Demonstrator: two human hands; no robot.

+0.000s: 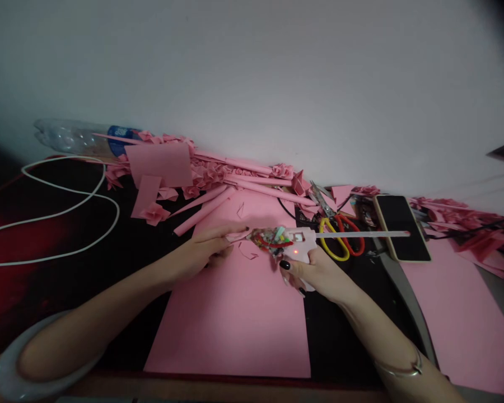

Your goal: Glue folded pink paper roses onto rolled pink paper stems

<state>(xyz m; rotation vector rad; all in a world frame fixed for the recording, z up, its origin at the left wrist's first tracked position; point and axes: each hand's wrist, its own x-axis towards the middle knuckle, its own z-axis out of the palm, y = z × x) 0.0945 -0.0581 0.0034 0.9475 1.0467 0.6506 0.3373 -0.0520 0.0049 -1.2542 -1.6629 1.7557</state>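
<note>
the pink sheet [235,324] reaches the worktop's front edge, so dripping glue could mark it. above its far half, the right hand [325,274] is wrapped round a glue gun [304,242], and the left hand [205,246] pinches a small paper piece [237,237] at or just beside the caked nozzle — a slip could burn those fingertips. the glue stick [361,235] juts out over the scissors [335,217] and phone [399,224]; a wrist turn might snag them. paper flowers [212,173] crowd the back edge — stray glue strings could stick there.
</note>
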